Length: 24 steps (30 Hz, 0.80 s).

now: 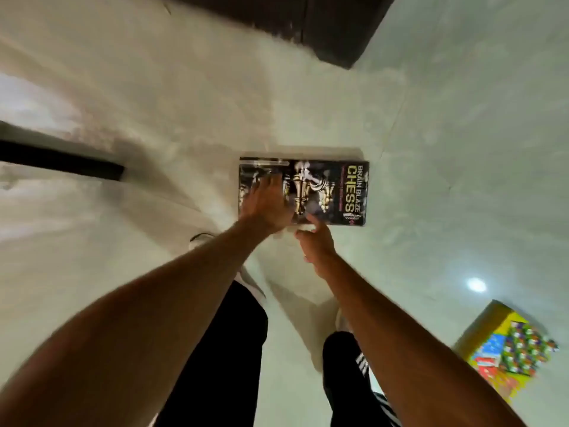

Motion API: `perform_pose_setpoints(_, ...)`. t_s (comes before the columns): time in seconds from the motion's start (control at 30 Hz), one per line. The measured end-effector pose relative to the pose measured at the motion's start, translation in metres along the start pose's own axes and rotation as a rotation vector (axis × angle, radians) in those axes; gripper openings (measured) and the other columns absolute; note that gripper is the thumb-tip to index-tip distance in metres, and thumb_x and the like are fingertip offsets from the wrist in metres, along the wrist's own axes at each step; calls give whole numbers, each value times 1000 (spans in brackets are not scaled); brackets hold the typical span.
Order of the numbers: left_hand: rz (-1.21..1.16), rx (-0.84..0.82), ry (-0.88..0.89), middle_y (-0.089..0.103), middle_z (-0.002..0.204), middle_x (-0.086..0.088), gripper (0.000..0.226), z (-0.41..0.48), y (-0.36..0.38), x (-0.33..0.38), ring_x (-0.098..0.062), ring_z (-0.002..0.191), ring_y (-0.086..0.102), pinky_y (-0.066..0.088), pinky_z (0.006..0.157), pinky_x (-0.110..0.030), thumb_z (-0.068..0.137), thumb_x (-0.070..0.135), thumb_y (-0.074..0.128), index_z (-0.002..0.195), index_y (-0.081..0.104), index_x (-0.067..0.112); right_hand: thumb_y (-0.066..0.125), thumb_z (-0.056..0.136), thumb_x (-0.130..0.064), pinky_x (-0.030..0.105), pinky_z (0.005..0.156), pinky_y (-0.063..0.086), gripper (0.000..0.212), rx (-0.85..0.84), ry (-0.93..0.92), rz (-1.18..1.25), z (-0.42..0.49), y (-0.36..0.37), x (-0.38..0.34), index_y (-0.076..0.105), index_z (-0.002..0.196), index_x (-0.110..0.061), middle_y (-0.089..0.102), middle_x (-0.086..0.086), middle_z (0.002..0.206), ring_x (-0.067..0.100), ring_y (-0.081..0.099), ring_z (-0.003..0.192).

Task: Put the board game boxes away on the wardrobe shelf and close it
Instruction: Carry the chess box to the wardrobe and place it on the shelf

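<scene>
below, pale glossy floor [431,118] — chess box [338,192] flat, dark furniture [332,23] beyond

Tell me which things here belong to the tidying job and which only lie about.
Job: chess box; yellow box; left hand on the chess box; right hand at its near edge; dark cabinet, perhaps the wardrobe.
Lying about: black bar, left; light spot on the floor.

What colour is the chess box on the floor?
The chess box is mostly black, with gold lettering and gold and silver pieces pictured; head view.
</scene>
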<state>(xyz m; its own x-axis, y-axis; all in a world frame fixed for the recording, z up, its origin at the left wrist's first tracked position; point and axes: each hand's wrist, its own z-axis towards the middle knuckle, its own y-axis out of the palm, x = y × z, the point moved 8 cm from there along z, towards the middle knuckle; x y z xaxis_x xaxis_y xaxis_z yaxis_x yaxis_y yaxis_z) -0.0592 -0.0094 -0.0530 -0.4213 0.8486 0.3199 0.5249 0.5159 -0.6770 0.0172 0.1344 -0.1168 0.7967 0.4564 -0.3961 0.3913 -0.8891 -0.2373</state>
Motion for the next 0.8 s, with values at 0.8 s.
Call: perform_pose_setpoints(0.8,-936,-116,-459,57,123,-10,75,-46,33,-40,-31,105,62,56,85,-49,53,22,67,126,53,29,62,78,-10,25,58,52,46,172,-118,149,-44,-83,-43,64,122,-22,69,5,107,18,64,80)
